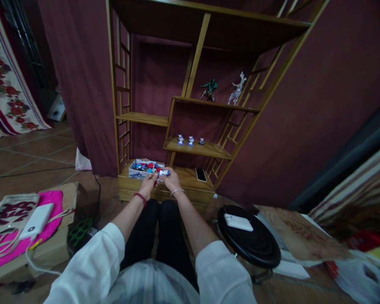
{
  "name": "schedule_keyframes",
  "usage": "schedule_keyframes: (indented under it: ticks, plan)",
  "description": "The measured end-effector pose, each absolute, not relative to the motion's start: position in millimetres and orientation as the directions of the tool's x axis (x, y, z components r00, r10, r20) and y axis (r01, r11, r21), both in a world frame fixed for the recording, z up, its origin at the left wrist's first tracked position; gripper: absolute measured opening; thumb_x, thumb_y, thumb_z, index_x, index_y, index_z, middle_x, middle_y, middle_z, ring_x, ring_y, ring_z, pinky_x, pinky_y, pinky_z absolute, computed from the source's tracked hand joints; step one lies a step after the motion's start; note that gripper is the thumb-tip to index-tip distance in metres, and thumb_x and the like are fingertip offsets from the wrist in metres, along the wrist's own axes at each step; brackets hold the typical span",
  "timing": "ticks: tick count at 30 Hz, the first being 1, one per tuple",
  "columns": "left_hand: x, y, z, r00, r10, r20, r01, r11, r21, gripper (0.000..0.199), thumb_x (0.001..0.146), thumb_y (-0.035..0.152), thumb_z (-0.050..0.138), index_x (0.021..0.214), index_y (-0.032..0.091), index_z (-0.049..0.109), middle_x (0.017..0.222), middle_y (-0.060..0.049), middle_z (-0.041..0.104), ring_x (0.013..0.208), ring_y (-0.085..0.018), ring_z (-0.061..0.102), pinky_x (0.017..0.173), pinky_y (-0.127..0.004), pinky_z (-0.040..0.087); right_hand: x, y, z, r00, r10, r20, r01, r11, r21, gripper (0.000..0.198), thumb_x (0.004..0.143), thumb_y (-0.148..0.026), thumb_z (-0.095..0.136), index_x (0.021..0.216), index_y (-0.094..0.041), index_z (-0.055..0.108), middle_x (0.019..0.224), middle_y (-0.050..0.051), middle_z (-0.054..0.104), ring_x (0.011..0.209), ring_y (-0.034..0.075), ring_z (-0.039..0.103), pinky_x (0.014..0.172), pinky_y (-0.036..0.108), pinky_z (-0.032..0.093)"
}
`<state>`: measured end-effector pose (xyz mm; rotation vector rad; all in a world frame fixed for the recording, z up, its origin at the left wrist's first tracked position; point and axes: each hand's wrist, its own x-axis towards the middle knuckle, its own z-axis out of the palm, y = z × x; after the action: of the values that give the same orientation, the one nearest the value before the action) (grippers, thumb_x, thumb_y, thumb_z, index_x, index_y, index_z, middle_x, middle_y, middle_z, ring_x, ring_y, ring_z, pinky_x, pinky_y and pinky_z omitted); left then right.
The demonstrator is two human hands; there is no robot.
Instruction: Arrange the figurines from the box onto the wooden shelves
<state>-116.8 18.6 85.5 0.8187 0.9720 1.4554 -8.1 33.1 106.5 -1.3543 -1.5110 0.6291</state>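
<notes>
A small white-and-purple figurine (165,172) lies tilted on its side between my two hands, in front of the shelf unit. My right hand (171,181) is closed round one end of it. The fingers of my left hand (149,184) are pinched together at its other end; their tips are partly hidden. Just behind my left hand stands an open cardboard box (136,173) filled with small red, blue and white pieces. On the low shelf (209,148) above, similar purple-and-white figurines (190,140) stand upright beside a smaller darker one (202,141).
A phone (201,175) lies on the bottom board, right of my hands. Higher up stand a green figure (210,89) and a clear deer ornament (237,88). A black round stool (250,240) is at right; a carton (55,240) with a pink bag is at left.
</notes>
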Motion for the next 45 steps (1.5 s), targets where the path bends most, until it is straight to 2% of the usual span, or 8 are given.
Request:
schedule_keyframes:
  ticks: [5, 12, 20, 24, 27, 39, 45]
  plan:
    - [-108.1, -7.5, 89.1, -0.072, 0.987, -0.140, -0.511, 0.084, 0.855, 0.018, 0.077, 0.032, 0.056, 0.076, 0.013, 0.057, 0.060, 0.001, 0.060, 0.042, -0.005, 0.051, 0.042, -0.015, 0.039, -8.0, 14.5, 107.2, 0.085, 0.938, 0.337, 0.445, 0.267, -0.855, 0.034, 0.062, -0.016, 0.056, 0.096, -0.023, 0.058, 0.066, -0.004, 0.062, 0.060, 0.011, 0.058, 0.063, 0.024, 0.048]
    - [-107.7, -28.7, 95.9, 0.012, 0.982, -0.189, -0.619, 0.156, 0.770, 0.020, 0.084, 0.026, 0.045, 0.074, 0.012, 0.054, 0.055, -0.001, 0.059, 0.042, -0.007, 0.055, 0.043, -0.015, 0.043, -7.0, -4.5, 109.2, 0.067, 0.932, 0.357, 0.467, 0.287, -0.836, 0.033, 0.061, -0.018, 0.059, 0.093, -0.022, 0.059, 0.072, -0.003, 0.063, 0.064, 0.012, 0.057, 0.064, 0.025, 0.047]
    - [-112.7, -46.2, 101.0, 0.072, 0.974, -0.215, -0.673, 0.207, 0.710, 0.018, 0.083, 0.023, 0.046, 0.072, 0.011, 0.055, 0.055, -0.002, 0.059, 0.045, -0.008, 0.056, 0.046, -0.017, 0.046, -9.9, -28.1, 104.4, 0.094, 0.952, 0.292, 0.146, 0.277, -0.950, 0.038, 0.059, -0.019, 0.061, 0.097, -0.019, 0.056, 0.075, -0.002, 0.062, 0.062, 0.010, 0.057, 0.062, 0.023, 0.048]
    - [-114.3, -53.0, 101.1, 0.122, 0.975, -0.185, -0.670, 0.218, 0.709, 0.018, 0.084, 0.022, 0.045, 0.074, 0.011, 0.055, 0.057, -0.004, 0.060, 0.046, -0.008, 0.056, 0.046, -0.017, 0.046, -10.8, -46.8, 106.1, 0.077, 0.961, 0.266, -0.022, 0.269, -0.963, 0.040, 0.062, -0.028, 0.062, 0.100, -0.017, 0.054, 0.073, -0.001, 0.061, 0.061, 0.010, 0.058, 0.059, 0.023, 0.048]
    - [-115.2, -59.0, 105.2, 0.170, 0.974, -0.150, -0.673, 0.226, 0.704, 0.019, 0.084, 0.020, 0.043, 0.074, 0.010, 0.056, 0.059, -0.004, 0.060, 0.047, -0.008, 0.056, 0.048, -0.017, 0.047, -9.4, -56.9, 111.3, 0.068, 0.962, 0.264, -0.074, 0.268, -0.960, 0.038, 0.063, -0.030, 0.061, 0.098, -0.017, 0.055, 0.069, -0.002, 0.061, 0.061, 0.011, 0.059, 0.057, 0.022, 0.048]
    - [-115.2, -68.5, 114.7, 0.251, 0.960, -0.122, -0.674, 0.264, 0.690, 0.015, 0.081, 0.022, 0.050, 0.078, 0.010, 0.059, 0.066, -0.007, 0.063, 0.055, -0.010, 0.058, 0.053, -0.020, 0.048, 6.5, -71.0, 122.3, 0.059, 0.969, 0.238, -0.101, 0.243, -0.965, 0.046, 0.059, -0.030, 0.067, 0.100, -0.017, 0.054, 0.082, 0.001, 0.061, 0.064, 0.010, 0.060, 0.059, 0.022, 0.049]
    - [-115.2, -69.7, 116.5, 0.236, 0.962, -0.141, -0.696, 0.268, 0.666, 0.012, 0.081, 0.019, 0.050, 0.076, 0.012, 0.058, 0.065, -0.004, 0.061, 0.053, -0.009, 0.056, 0.051, -0.018, 0.047, 10.8, -69.5, 115.9, 0.030, 0.971, 0.238, -0.088, 0.239, -0.967, 0.040, 0.059, -0.030, 0.067, 0.095, -0.018, 0.055, 0.083, 0.001, 0.062, 0.067, 0.010, 0.060, 0.058, 0.021, 0.048]
